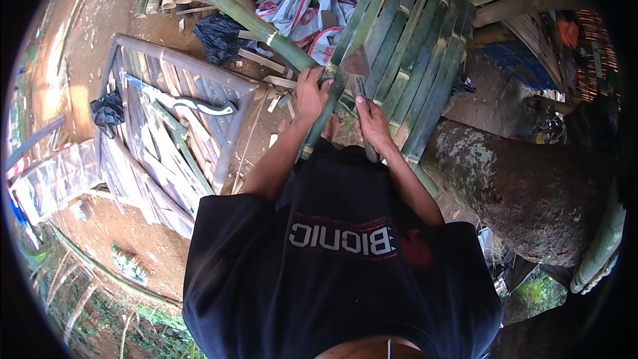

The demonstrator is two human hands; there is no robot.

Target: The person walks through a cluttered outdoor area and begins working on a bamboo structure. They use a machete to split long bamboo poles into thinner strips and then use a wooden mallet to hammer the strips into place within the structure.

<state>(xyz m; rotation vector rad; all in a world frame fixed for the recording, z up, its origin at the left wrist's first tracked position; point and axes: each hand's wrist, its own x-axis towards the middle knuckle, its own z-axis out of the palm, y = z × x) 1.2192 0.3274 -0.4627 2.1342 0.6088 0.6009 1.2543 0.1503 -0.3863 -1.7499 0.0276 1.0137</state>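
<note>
My left hand (311, 96) is closed around the outermost green bamboo slat (316, 134), close to where a round bamboo pole (282, 45) meets the slatted bamboo platform (413, 60). In my right hand (373, 123) is a hand tool with a flared, triangular metal blade (355, 64) and a long dark handle. Its blade points away from me and lies over the slats, just right of my left hand. The handle's lower end reaches back toward my shirt. My palms and some of the fingers are hidden.
A framed rack (113, 60) to the left holds split bamboo strips and a handsaw (193, 105) with a blue blade. Black plastic bags (218, 38) and white-and-red sacks (286, 0) lie beyond. A thick log (518, 189) stands close on the right. Offcuts litter the ground.
</note>
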